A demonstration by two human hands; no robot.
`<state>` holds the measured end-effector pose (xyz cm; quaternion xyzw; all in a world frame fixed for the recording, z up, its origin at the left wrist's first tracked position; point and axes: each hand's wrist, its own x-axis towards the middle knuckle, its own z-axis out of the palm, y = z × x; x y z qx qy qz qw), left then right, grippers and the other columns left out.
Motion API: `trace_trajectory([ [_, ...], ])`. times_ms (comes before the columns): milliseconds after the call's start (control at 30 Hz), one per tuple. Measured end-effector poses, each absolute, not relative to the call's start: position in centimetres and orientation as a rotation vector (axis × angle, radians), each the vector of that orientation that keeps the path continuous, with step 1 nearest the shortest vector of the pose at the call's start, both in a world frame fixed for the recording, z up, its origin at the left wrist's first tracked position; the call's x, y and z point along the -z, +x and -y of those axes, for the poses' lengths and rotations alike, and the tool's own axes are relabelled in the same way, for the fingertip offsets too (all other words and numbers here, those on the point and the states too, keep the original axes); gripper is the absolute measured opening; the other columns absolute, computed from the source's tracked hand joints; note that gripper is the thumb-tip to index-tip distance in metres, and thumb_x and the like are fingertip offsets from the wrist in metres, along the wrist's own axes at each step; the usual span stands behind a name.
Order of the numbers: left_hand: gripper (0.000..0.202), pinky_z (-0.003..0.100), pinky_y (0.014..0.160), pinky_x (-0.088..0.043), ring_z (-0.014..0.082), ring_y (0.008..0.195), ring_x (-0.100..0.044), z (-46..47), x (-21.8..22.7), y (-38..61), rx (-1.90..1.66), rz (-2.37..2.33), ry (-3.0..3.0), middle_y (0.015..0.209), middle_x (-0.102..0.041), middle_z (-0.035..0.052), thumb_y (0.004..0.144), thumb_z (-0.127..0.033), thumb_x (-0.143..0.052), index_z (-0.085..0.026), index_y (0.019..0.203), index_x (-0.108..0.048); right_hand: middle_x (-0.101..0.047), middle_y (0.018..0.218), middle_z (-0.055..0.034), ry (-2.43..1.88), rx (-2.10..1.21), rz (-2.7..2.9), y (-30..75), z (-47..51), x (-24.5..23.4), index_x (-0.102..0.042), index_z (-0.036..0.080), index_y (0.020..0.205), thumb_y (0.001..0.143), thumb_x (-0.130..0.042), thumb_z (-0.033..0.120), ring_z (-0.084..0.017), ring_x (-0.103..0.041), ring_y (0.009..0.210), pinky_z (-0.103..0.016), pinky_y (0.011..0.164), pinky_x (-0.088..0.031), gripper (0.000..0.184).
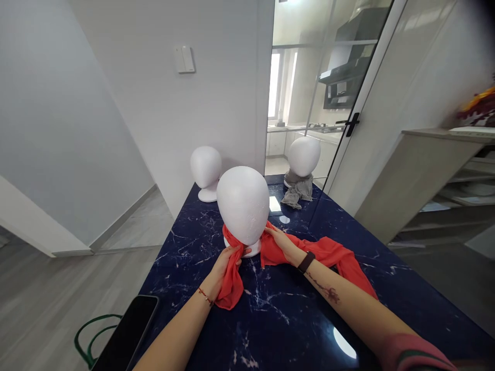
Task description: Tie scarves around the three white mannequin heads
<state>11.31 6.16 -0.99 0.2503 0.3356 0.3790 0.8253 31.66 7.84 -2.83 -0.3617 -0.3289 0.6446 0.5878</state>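
Note:
A white foam mannequin head stands on a dark blue marbled table. A red scarf is wrapped round its neck. My left hand is closed on the scarf's left end, which hangs down over the table in front of the head. My right hand presses and pinches the scarf at the right side of the neck, and the rest of the scarf trails under my right forearm to the right.
Two more white foam heads stand at the table's far end: a bare head on the left and a head with a grey scarf at its base. A black phone lies at the table's near left edge, beside a green chair frame.

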Motion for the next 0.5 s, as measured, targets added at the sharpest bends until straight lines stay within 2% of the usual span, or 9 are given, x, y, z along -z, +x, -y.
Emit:
trace_trajectory([
  [133, 0.012, 0.013, 0.032, -0.032, 0.0016, 0.036, -0.043, -6.4, 1.3, 11.5, -0.785, -0.701, 0.664, 0.084, -0.070, 0.0126, 0.083, -0.012, -0.051, -0.006, 0.086, -0.061, -0.067, 0.107, -0.0006, -0.886, -1.457, 0.805, 31.5, -7.7, 2.7, -0.059, 0.025, 0.109, 0.073, -0.067, 0.022, -0.020, -0.059, 0.108, -0.037, 0.102, -0.042, 0.037],
  [200, 0.015, 0.012, 0.032, -0.033, 0.0035, 0.041, -0.050, -6.3, 1.1, 11.7, -0.781, -0.699, 0.670, 0.092, -0.070, 0.0151, 0.083, -0.012, -0.051, -0.005, 0.090, -0.063, -0.067, 0.109, -0.0010, -0.878, -1.435, 0.826, 31.3, -7.4, 2.5, -0.058, 0.025, 0.109, 0.073, -0.068, 0.023, -0.020, -0.058, 0.109, -0.037, 0.101, -0.042, 0.038],
  [333, 0.019, 0.014, 0.033, -0.037, 0.0122, 0.065, -0.065, -6.1, 0.8, 12.1, -0.779, -0.714, 0.643, 0.109, -0.066, 0.0182, 0.083, -0.012, -0.050, -0.006, 0.094, -0.064, -0.066, 0.111, -0.0020, -0.865, -1.408, 0.865, 31.2, -7.2, 2.4, -0.057, 0.023, 0.110, 0.071, -0.069, 0.028, -0.020, -0.059, 0.107, -0.037, 0.099, -0.043, 0.041],
  [500, 0.028, 0.017, 0.036, -0.042, 0.0221, 0.091, -0.067, -6.2, 0.7, 12.2, -0.794, -0.706, 0.671, 0.119, -0.062, 0.0173, 0.084, -0.013, -0.050, -0.009, 0.109, -0.062, -0.066, 0.111, -0.0036, -0.957, -1.397, 0.941, 31.7, -7.2, 1.8, -0.059, 0.022, 0.109, 0.066, -0.073, 0.029, -0.021, -0.060, 0.104, -0.037, 0.097, -0.044, 0.046],
])
